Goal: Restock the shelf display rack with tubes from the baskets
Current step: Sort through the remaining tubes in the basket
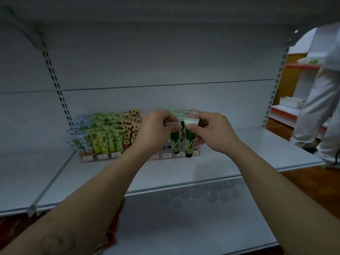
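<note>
Left grip [156,129], 1: pinches the crimped top of the left dark green tube [174,141]. Right grip [215,133], 1: pinches the top of the right dark green tube [189,142]. Tubes in hand, 2: side by side, caps down, just in front of the display rack [103,157], right half. Both hands hide the rack's middle. Stocked tubes [106,137]: packed rows, too blurred to count. Shelf [239,153], 1, under the rack. Person [316,100], 1, far right of the rack.

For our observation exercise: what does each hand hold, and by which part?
The left hand pinches the left green tube, the right hand the right green tube, each by its flat crimped top end.
</note>
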A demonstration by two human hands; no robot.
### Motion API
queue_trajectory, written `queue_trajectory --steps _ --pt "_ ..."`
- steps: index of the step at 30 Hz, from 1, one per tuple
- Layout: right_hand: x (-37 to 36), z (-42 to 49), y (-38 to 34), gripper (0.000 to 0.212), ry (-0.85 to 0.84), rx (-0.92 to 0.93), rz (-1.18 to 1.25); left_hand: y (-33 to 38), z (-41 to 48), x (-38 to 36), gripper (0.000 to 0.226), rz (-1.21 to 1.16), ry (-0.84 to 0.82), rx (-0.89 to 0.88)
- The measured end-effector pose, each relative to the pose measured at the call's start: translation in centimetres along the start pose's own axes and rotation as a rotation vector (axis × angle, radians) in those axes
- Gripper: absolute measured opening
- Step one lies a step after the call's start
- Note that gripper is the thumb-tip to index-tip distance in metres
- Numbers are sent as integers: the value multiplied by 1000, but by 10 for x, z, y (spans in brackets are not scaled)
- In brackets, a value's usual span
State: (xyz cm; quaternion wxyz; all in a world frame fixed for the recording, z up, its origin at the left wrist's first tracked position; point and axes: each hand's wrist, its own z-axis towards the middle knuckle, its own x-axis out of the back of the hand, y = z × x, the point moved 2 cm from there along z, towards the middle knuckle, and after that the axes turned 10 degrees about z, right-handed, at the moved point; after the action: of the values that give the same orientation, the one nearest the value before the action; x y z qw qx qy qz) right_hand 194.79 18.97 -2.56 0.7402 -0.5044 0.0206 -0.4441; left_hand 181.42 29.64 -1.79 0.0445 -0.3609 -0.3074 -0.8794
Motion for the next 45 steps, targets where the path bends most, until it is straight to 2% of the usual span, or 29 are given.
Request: queue_trajectory --steps 7,12,15,18,23,27,30,35,45 --pt "3 57 18 9 89 82 -16 -7 46 -10 14 6 61 17" --pt "-7 84 34 12 -25 118 -108 -24 69 -32 12 81 107 21" --pt "1 93 37 11 -59 83 -91 -44 74 -48 14 179 69 9" --pt "17 101 34 11 46 77 4 -58 72 -61 12 234 32 -66" --pt "23 101 28 11 148 83 -49 -50 75 -65 7 398 100 -281" --pt "18 102 27 12 146 76 -90 -45 80 -65 11 426 168 -455" --pt "11 103 29 14 111 71 -122 -51 80 -72 9 484 113 -545" --pt "7 106 31 12 89 72 -123 -64 79 -81 9 477 106 -463" --pt "8 111 28 13 154 81 -94 -72 83 -80 19 409 39 -511"
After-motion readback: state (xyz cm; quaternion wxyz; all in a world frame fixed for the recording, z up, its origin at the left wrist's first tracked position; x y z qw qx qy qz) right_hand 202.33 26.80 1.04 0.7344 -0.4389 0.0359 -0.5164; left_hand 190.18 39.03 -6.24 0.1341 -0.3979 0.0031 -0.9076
